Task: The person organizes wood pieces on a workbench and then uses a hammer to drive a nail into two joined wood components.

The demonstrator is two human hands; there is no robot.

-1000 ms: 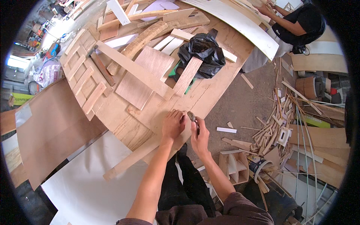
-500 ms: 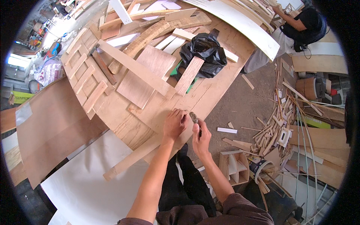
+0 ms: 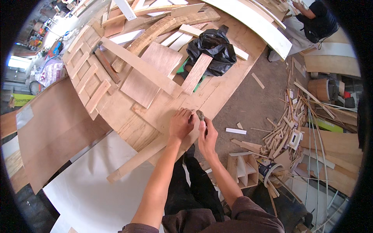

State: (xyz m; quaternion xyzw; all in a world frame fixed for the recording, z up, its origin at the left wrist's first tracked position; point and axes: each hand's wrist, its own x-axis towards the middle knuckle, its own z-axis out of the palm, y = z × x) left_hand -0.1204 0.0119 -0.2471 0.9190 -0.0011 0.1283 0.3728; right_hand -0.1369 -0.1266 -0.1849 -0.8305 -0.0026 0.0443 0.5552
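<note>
Both my hands are close together at the near corner of the plywood-topped table (image 3: pixel 217 97). In my closed right hand (image 3: pixel 208 136) is a short grey-brown tool with a rounded, worn end (image 3: pixel 200 114) sticking up past the thumb; its lower part is hidden. My left hand (image 3: pixel 180 124) has its fingers curled and pinched just left of the tool's end. What the left fingers hold, if anything, is too small to name. Under the left wrist a long wooden strip (image 3: pixel 132 165) juts out past the table edge. Beyond the hands lie a reddish wooden block (image 3: pixel 197 73) and a long narrow board (image 3: pixel 142 68).
A hammer (image 3: pixel 105 64) lies by a slatted wooden frame (image 3: pixel 87 79). Further along are a black plastic bag (image 3: pixel 211 50) and curved wood pieces (image 3: pixel 155 33). Scrap wood (image 3: pixel 285 134) heaps on the floor at right, near a bucket (image 3: pixel 268 171). A person (image 3: pixel 316 23) sits at the far right.
The tool's end in my right hand has tipped slightly and risen a little. My left fingers have lifted slightly. The person at far right has drawn their arm back.
</note>
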